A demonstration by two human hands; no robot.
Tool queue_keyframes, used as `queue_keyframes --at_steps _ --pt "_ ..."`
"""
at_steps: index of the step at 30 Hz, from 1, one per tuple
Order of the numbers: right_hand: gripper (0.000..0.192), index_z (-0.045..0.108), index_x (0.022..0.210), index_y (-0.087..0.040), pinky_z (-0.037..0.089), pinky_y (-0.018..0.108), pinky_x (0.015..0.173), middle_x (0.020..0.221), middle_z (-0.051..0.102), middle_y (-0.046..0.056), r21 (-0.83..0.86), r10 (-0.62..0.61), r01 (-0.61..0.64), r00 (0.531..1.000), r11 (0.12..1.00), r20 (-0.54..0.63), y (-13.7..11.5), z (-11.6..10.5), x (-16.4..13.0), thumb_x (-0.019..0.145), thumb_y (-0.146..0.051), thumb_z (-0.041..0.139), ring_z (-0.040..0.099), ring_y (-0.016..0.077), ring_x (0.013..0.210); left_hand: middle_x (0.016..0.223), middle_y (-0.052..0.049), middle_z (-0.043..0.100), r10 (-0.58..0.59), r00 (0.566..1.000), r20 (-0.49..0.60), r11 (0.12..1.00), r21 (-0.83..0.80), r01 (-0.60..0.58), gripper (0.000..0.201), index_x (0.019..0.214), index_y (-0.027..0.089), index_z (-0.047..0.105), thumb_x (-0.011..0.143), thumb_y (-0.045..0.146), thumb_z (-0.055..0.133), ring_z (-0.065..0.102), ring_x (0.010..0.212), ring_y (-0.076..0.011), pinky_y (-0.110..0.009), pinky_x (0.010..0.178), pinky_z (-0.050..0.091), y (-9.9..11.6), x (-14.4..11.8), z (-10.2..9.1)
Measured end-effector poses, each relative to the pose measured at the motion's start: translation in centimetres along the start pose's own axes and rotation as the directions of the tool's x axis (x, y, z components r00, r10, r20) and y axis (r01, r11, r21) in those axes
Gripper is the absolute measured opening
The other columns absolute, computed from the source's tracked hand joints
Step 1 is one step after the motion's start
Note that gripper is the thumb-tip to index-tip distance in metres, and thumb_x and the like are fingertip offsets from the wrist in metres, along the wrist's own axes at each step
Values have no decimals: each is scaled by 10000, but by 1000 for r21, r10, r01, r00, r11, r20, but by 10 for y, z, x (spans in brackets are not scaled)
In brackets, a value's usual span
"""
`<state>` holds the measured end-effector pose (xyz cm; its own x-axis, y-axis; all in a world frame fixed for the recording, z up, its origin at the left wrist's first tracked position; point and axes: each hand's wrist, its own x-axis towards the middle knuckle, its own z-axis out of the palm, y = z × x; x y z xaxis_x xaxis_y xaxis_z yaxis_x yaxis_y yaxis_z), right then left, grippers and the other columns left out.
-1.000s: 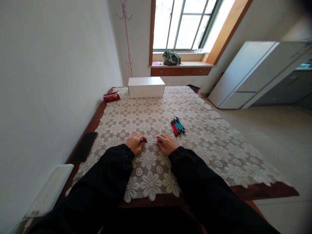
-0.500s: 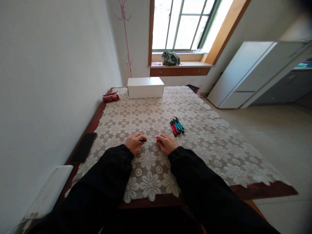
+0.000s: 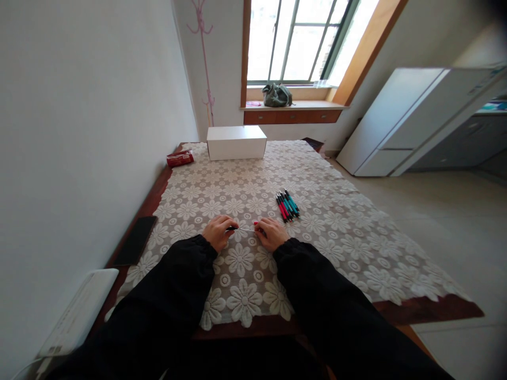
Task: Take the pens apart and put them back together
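Observation:
Over the near middle of the table, my left hand [image 3: 216, 233] is closed in a pinch on the black part of a pen [image 3: 232, 228]. A thin pale rod, like a pen refill [image 3: 246, 229], spans the gap from that part to my right hand [image 3: 271, 234]. My right fingers are closed round a red pen barrel [image 3: 255, 223], most of which they cover. Whether the rod's right end sits inside the barrel is hidden. Just beyond my right hand lies a bunch of several pens [image 3: 288, 205], red and teal with black ends, side by side.
A floral lace tablecloth [image 3: 239, 258] covers the table. At the far end stand a white box [image 3: 236, 143] and a red packet [image 3: 180, 158]. Along the left edge lie a dark phone-like slab [image 3: 137, 240] and a white device [image 3: 81, 311] with a cable, beside the wall.
Almost nothing differs. Both hands keep their places, and the thin rod between them tilts very slightly more.

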<state>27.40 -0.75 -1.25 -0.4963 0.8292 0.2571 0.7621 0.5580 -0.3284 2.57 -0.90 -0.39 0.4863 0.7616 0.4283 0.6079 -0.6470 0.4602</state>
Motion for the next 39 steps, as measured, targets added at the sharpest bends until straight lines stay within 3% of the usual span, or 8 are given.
queue_keyframes --at_steps 16,24,28,32,39 --pt "71 611 854 -210 411 299 836 904 627 36 5 26 -26 999 1000 -26 2 0 0 851 -157 564 543 191 903 1026 -50 657 -41 999 -16 998 56 41 233 1028 227 627 821 129 581 599 992 -218 -375 897 481 -1 0 -2" --pt "81 615 854 -208 414 286 834 890 620 35 9 39 -39 999 999 -21 1 -2 0 850 -148 561 548 184 896 1031 -50 667 -144 989 -25 985 96 146 226 1023 219 627 824 138 560 599 992 -222 -386 909 468 -3 0 -1" --pt "76 618 858 -208 413 288 841 892 621 31 12 29 -29 999 1000 -18 0 -2 0 847 -152 568 545 184 900 1003 -42 686 -197 980 26 973 131 192 156 973 219 638 827 189 595 599 994 -229 -392 907 459 -5 -1 1" --pt "60 625 861 -216 413 293 843 898 618 32 21 -11 11 1000 1000 6 -1 -3 0 845 -172 587 540 190 917 997 -39 690 -175 984 42 976 137 168 130 949 221 645 826 199 609 598 978 -224 -390 900 454 -6 -1 2" --pt "53 627 857 -217 421 305 852 908 618 33 41 -31 31 1000 999 0 -2 -3 -1 843 -173 602 541 193 927 986 -54 666 -129 991 -36 988 78 132 110 922 213 648 891 248 548 603 942 -209 -369 875 478 -6 1 2"
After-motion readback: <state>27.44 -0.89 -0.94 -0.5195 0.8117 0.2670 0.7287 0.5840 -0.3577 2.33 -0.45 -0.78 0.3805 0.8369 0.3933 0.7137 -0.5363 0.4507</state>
